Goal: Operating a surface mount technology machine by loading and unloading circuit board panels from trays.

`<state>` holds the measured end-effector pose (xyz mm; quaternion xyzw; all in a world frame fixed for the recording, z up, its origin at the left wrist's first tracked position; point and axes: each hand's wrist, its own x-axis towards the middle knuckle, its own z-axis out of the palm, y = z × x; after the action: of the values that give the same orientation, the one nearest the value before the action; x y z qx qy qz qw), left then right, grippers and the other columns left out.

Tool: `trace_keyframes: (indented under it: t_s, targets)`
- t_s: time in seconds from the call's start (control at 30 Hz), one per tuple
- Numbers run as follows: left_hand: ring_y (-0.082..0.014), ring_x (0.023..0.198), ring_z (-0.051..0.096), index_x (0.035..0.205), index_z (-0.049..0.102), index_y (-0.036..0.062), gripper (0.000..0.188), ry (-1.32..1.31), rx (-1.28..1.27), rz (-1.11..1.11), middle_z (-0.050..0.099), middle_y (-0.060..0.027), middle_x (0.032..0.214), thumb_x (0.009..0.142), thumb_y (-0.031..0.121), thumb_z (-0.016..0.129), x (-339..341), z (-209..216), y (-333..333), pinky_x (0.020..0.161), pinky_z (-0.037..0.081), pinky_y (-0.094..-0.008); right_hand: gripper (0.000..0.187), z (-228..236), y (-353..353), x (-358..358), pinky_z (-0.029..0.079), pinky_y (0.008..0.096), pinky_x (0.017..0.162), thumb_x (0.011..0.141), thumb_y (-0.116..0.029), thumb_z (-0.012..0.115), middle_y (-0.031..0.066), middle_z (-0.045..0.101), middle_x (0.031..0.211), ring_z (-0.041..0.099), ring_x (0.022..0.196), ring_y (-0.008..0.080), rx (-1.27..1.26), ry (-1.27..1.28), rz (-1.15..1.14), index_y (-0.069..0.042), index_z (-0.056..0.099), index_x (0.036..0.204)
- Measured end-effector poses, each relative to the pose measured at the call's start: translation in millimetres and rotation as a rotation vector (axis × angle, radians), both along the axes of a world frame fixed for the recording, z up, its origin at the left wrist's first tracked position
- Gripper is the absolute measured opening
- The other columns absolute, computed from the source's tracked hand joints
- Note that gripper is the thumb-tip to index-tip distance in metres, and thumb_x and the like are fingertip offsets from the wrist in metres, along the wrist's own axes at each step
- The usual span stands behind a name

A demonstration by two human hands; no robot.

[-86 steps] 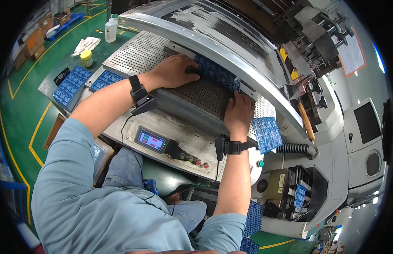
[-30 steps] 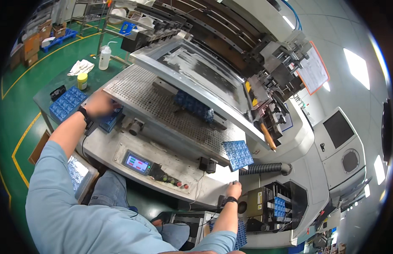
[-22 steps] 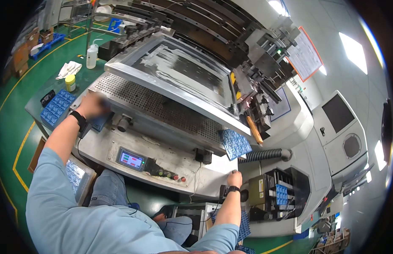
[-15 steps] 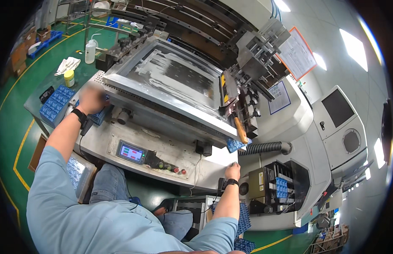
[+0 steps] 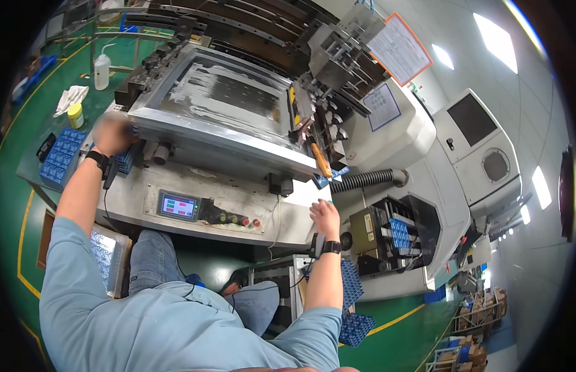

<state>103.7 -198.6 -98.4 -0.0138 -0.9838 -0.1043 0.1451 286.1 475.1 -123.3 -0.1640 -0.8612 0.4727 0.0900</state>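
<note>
- Eleven o'clock: stencil frame point(image 5: 229, 99) has lowered, likely sealing off loading.
- Four o'clock: right hand point(image 5: 325, 218) released, fingers loose.
- Ten o'clock: left hand point(image 5: 112, 135) blurred; can't tell grip.

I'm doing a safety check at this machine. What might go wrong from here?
The left hand is close to the frame, so it might get pinched if the frame moves. A blue panel juts out past the frame's right end; the right hand, just below, could knock it.
</note>
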Motion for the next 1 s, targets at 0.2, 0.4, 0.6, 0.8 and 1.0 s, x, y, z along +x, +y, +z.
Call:
trace_keyframes:
  t_s: [0.2, 0.4, 0.6, 0.8, 1.0]
  targets:
    - [-0.0398, 0.123, 0.055, 0.131, 0.061, 0.0232, 0.07, 0.057, -0.024, 0.066, 0.062, -0.0102, 0.133, 0.072, 0.054, 0.08, 0, -9, 1, 0.095, 0.049, -0.0574, 0.026, 54, -54, -13, 0.055, 0.0378, 0.072, 0.103, -0.029, 0.057, 0.008, 0.066, 0.09, 0.066, 0.084, 0.0229, -1.018, 0.368, -0.101, -0.005, 0.06, 0.111]
    - [-0.0401, 0.124, 0.055, 0.131, 0.061, 0.021, 0.07, 0.041, -0.017, 0.08, 0.062, -0.0108, 0.133, 0.073, 0.054, 0.08, 4, -2, 4, 0.095, 0.048, -0.0588, 0.02, 66, -63, -30, 0.055, 0.0361, 0.071, 0.103, -0.026, 0.056, 0.0066, 0.064, 0.088, 0.064, 0.08, 0.0215, -1.072, 0.36, -0.11, -0.006, 0.059, 0.101]
    - [-0.0397, 0.125, 0.053, 0.13, 0.062, 0.022, 0.069, 0.02, 0.01, 0.077, 0.061, -0.0117, 0.135, 0.073, 0.056, 0.079, 10, 6, 13, 0.098, 0.047, -0.0579, 0.016, 66, -58, -36, 0.05, 0.0318, 0.067, 0.101, -0.023, 0.057, 0.0017, 0.059, 0.082, 0.058, 0.074, 0.0175, -1.065, 0.322, -0.205, -0.009, 0.058, 0.096]
    - [-0.0391, 0.127, 0.052, 0.126, 0.066, 0.0226, 0.064, -0.056, 0.014, 0.087, 0.061, -0.0119, 0.135, 0.074, 0.057, 0.078, 19, 18, 11, 0.099, 0.046, -0.0568, 0.015, 70, -50, 4, 0.043, 0.0287, 0.062, 0.098, -0.022, 0.062, -0.0024, 0.053, 0.077, 0.052, 0.069, 0.0135, -1.093, 0.37, -0.155, -0.013, 0.057, 0.088]
    - [-0.0387, 0.122, 0.056, 0.122, 0.069, 0.0192, 0.061, 0.012, -0.008, 0.095, 0.066, -0.0127, 0.126, 0.074, 0.055, 0.078, 13, 9, 9, 0.098, 0.049, -0.0494, 0.013, 77, -24, 111, 0.041, 0.0271, 0.061, 0.1, -0.023, 0.058, -0.0042, 0.052, 0.074, 0.05, 0.067, 0.0108, -1.062, 0.465, -0.217, -0.013, 0.058, 0.091]
